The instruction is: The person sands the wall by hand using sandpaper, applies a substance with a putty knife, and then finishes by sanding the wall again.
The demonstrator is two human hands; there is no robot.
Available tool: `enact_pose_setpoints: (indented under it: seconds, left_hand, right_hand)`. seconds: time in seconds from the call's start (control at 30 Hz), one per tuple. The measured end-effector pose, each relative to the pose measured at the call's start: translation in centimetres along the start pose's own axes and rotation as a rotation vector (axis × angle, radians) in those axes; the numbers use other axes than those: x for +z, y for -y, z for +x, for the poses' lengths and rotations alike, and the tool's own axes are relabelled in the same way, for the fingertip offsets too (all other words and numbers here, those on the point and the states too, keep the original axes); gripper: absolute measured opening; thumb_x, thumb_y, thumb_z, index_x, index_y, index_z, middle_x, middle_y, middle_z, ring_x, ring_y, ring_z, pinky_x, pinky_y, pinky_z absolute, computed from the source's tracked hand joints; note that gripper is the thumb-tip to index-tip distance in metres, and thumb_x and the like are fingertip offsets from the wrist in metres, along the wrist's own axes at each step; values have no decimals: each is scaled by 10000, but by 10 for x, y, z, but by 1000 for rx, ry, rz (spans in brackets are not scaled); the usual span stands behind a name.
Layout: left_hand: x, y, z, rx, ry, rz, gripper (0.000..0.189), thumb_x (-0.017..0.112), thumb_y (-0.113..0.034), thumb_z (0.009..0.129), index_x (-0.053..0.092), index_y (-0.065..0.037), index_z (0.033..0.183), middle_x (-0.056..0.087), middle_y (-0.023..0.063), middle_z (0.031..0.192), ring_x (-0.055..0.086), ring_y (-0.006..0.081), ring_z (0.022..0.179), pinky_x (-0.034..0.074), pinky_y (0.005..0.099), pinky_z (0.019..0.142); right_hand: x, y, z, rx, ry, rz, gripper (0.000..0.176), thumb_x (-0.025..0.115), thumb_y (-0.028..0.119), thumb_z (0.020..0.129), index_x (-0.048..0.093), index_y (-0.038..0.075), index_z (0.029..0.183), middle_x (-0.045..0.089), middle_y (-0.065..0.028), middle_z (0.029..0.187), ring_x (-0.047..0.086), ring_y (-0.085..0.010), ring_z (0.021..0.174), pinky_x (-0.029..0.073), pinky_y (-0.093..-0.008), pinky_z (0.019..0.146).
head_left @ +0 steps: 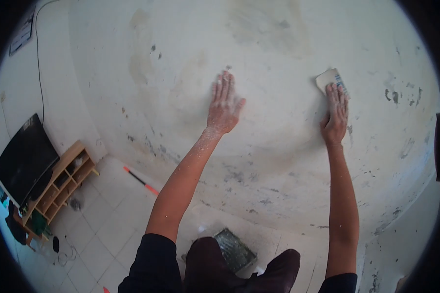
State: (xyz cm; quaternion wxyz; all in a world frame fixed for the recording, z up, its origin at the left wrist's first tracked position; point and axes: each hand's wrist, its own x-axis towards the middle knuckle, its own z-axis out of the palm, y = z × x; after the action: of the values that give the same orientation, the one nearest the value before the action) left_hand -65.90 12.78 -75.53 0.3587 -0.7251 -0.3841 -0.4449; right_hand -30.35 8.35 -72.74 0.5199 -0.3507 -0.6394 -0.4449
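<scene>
My left hand [223, 105] lies flat against the white wall [274, 127], fingers stretched upward and thumb apart, with nothing in it. White dust coats its fingers and wrist. Farther right, my right hand [335, 115] presses a sheet of sandpaper [328, 78] to the wall. The sheet's pale upper part sticks out past the fingertips, with blue print along its right side; the rest is hidden under the fingers. Around both hands the wall is patchy, with beige stains above and grey chipped spots at the sides and below.
At the left, a black television [27, 158] stands by a wooden shelf unit [58, 188] on the tiled floor [102, 222]. An orange-and-black pole [141, 180] lies near the wall's foot. Below, a dark, smeared tray [235, 249] sits by my knees.
</scene>
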Motion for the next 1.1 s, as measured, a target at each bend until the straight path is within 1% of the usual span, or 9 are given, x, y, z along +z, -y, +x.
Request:
enact_pose_setpoints:
  seconds: [0.07, 0.2, 0.47, 0.63, 0.73, 0.9, 1.0, 1.07, 1.1]
  left_hand:
    - [-5, -11, -38, -105, -27, -118, 840, 573, -450, 1029, 202, -34, 1657, 233, 192, 1711, 240, 369, 1576, 178, 515, 1292]
    - [-44, -78, -144, 48, 447, -408, 818, 586, -453, 1025, 267, -7, 1632, 244, 226, 1699, 234, 397, 1573, 182, 498, 1292]
    - [-63, -173, -326, -765, 290, -900, 558, 653, -240, 1000, 529, 29, 1472, 565, 248, 1485, 533, 420, 1386, 432, 445, 1153]
    - [-80, -191, -418, -897, 385, -934, 514, 659, -237, 999, 571, 29, 1430, 620, 248, 1411, 615, 412, 1287, 538, 445, 1021]
    - [-89, -184, -419, -1016, 303, -939, 441, 671, -222, 999, 624, 28, 1360, 683, 230, 1297, 703, 328, 1133, 596, 388, 874]
    - [-107, -159, -413, -1532, 200, -1113, 291, 654, -213, 1027, 709, 36, 1166, 768, 148, 1021, 728, 148, 855, 579, 294, 682]
    - [-98, -149, -442, -1563, 208, -1004, 279, 616, -240, 1061, 704, 25, 1050, 738, 42, 798, 659, 102, 642, 530, 264, 607]
    - [-93, -153, -439, -1515, -52, -1161, 301, 630, -261, 1058, 698, 31, 1044, 737, 70, 864, 681, 134, 724, 550, 294, 683]
    - [-90, -158, -429, -1518, -59, -1163, 301, 630, -261, 1058, 698, 31, 1044, 737, 70, 864, 681, 134, 724, 550, 294, 683]
  right_hand:
    - [1, 2, 1, 9, -23, -55, 699, 467, -62, 869, 496, 95, 1549, 526, -93, 1572, 417, -296, 1509, 283, -498, 1274]
    - [10, -2, -1, -34, -76, -27, 674, 460, -67, 896, 495, 96, 1549, 521, -88, 1576, 410, -301, 1512, 279, -499, 1275]
    - [43, 55, -12, 177, -225, 88, 730, 455, -122, 868, 484, 114, 1558, 489, -88, 1602, 359, -303, 1541, 260, -478, 1287]
    - [131, 179, -118, -500, 548, 345, 834, 562, -66, 784, 404, 77, 1590, 382, -85, 1668, 360, -287, 1536, 248, -417, 1307]
    - [123, 196, -112, -569, 722, 203, 803, 579, -65, 790, 440, 83, 1567, 378, -94, 1668, 369, -275, 1531, 260, -415, 1304]
    - [57, 204, -100, 46, 138, 93, 685, 565, -114, 831, 556, 91, 1484, 539, -144, 1541, 485, -304, 1451, 282, -469, 1279]
    - [32, 229, -163, 46, 469, 522, 583, 546, -111, 864, 611, 54, 1419, 652, -213, 1367, 592, -406, 1295, 458, -514, 1098]
    - [0, 266, -183, 250, 812, 730, 406, 592, -21, 923, 684, 33, 1315, 682, -299, 992, 674, -454, 804, 551, -444, 758]
    - [-12, 285, -188, 346, 960, 700, 248, 626, 71, 1003, 718, -33, 1208, 725, -262, 934, 682, -249, 701, 549, -355, 721]
